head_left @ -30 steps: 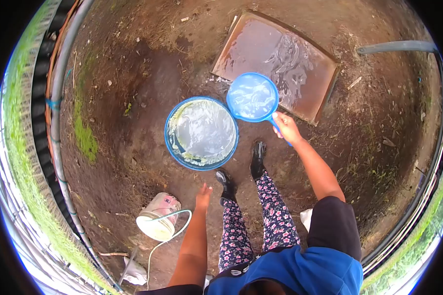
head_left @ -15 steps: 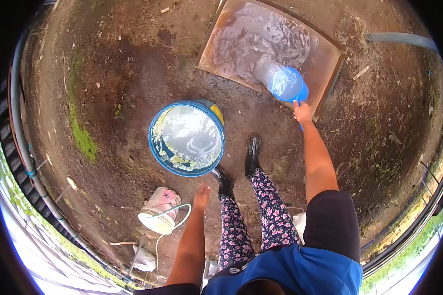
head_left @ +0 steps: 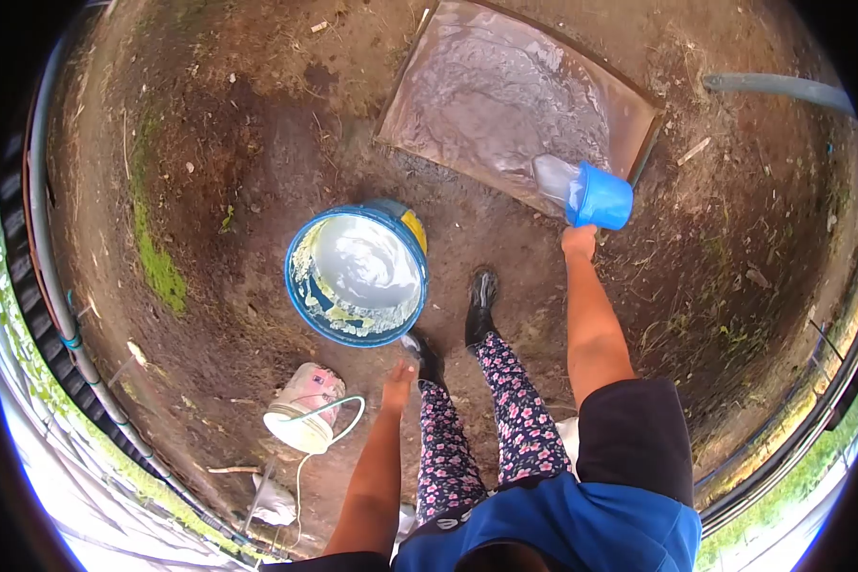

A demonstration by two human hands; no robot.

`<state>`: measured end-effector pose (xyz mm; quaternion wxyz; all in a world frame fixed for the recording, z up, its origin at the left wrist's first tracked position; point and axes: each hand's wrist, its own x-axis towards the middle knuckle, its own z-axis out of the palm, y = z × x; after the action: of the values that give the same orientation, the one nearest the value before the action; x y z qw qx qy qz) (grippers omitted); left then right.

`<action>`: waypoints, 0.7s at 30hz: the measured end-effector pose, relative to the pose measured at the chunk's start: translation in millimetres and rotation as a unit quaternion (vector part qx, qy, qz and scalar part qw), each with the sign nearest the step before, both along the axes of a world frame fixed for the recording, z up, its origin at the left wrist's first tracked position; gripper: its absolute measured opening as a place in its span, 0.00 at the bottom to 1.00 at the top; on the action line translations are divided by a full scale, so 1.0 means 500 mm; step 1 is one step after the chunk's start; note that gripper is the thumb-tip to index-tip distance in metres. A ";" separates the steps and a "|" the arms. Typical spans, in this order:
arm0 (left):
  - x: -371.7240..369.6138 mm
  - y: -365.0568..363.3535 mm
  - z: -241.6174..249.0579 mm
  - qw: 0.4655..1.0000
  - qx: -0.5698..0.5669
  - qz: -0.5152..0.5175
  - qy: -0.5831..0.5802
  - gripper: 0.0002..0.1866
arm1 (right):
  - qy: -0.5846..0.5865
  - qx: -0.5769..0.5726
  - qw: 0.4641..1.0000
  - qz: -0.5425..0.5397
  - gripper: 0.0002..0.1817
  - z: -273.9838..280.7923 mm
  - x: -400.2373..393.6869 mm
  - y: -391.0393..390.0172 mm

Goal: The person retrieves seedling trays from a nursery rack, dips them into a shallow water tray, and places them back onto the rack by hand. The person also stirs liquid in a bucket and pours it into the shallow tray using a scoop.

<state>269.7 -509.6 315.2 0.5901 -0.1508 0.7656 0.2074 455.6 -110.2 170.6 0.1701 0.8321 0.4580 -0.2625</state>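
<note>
My right hand (head_left: 580,242) is closed on the handle of a blue plastic jug (head_left: 604,196). The jug lies tipped on its side over the near right edge of a shallow brown tray (head_left: 639,133), and whitish liquid pours from its mouth into the tray. Murky liquid covers much of the tray's bottom. My left hand (head_left: 399,381) hangs free beside my left boot, fingers apart, holding nothing. Just beyond it stands a large blue bucket (head_left: 300,310) with cloudy white liquid inside and pale crust along its inner wall.
A small whitish bucket (head_left: 307,405) with a pale green hose or cord lies left of my left hand. A grey pipe (head_left: 782,88) comes in at the upper right. My black boots (head_left: 481,303) stand on bare soil. Pipes and netting run along both sides.
The jug has moved right and slightly toward me and is tipped further, its side now facing up. Liquid has spread over more of the tray. My left hand has shifted slightly right.
</note>
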 end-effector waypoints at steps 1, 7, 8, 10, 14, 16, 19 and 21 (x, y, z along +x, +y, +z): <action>0.000 0.008 0.008 1.000 0.000 0.002 -0.001 0.29 | -0.004 0.025 1.000 -0.009 0.25 -0.001 0.001 -0.010; 0.023 -0.019 0.007 0.997 0.029 -0.028 0.058 0.29 | 0.006 0.146 0.980 -0.135 0.21 0.061 -0.045 -0.054; 0.024 -0.008 0.021 0.998 0.028 0.000 0.047 0.29 | 0.005 0.147 0.979 -0.143 0.21 0.074 -0.051 -0.059; 0.019 0.035 0.071 0.998 0.027 0.059 0.025 0.28 | 0.003 0.152 0.976 -0.158 0.19 0.097 -0.059 -0.067; 0.024 0.000 0.083 0.996 0.051 0.027 0.069 0.29 | 0.176 0.172 0.968 -0.044 0.13 0.102 -0.058 -0.127; 0.027 -0.014 0.106 0.993 0.077 0.061 0.067 0.29 | 0.470 0.009 0.854 -0.221 0.10 0.221 -0.093 -0.161; 0.020 -0.038 0.167 0.985 0.102 0.112 0.086 0.30 | 0.556 -0.084 0.804 -0.194 0.07 0.381 -0.152 -0.261; 0.015 -0.109 0.225 0.976 0.118 0.154 0.100 0.30 | 0.578 -0.118 0.798 -0.125 0.09 0.479 -0.204 -0.359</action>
<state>277.0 -564.0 427.8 0.4848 -0.1748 0.7585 0.3988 353.8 -289.7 410.1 -0.0638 0.5493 0.3285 -0.7657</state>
